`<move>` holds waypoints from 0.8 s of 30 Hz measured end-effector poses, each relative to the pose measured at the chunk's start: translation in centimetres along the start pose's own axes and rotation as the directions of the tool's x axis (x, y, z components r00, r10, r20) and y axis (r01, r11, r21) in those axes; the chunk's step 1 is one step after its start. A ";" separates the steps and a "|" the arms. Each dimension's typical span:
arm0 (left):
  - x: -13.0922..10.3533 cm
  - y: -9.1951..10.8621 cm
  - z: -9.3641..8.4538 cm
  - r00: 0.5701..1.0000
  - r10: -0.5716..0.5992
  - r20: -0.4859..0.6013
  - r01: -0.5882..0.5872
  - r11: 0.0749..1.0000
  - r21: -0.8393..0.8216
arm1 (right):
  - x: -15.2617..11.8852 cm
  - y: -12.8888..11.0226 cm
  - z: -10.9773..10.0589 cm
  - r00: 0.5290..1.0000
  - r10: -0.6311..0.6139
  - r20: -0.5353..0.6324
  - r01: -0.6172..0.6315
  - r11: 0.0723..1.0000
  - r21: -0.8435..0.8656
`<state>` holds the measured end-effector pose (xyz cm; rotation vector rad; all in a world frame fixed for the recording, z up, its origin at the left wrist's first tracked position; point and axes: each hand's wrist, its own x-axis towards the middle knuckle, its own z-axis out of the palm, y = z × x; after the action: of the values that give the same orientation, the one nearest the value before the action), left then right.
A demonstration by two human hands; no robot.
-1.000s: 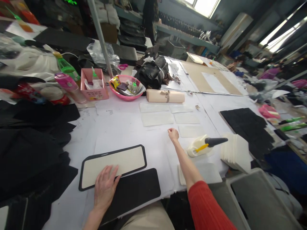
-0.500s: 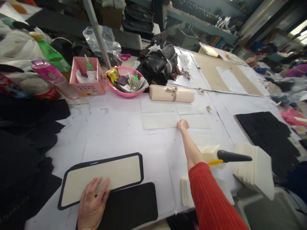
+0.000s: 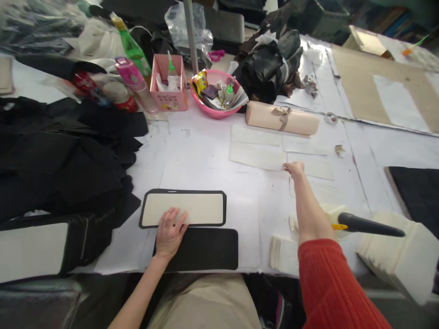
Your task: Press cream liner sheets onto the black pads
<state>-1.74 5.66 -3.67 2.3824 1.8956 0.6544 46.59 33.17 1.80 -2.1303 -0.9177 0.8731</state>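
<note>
One cream, black-edged panel (image 3: 206, 208), left grip (image 3: 170, 234) open flat on it, right grip (image 3: 295, 169) pinched closed on whitish sheet (image 3: 257, 156)

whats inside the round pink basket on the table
The pink basket holds a yellow packet, a small green-capped bottle and some papers. Its bottom is covered, so anything lying beneath them cannot be seen.

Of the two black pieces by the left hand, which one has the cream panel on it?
The farther black piece: its dark edge frames the cream panel. The nearer black piece shows only a black surface.
</note>
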 end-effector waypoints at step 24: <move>-2.7 6.3 -5.1 0.970 0.046 0.240 0.164 0.605 -0.779 | -43.3 -8.3 -10.9 0.972 -0.234 -0.006 0.195 0.795 0.575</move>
<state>1.91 0.30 1.92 1.6915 1.1756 0.9110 28.97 0.40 27.84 -1.4537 -0.7823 0.9589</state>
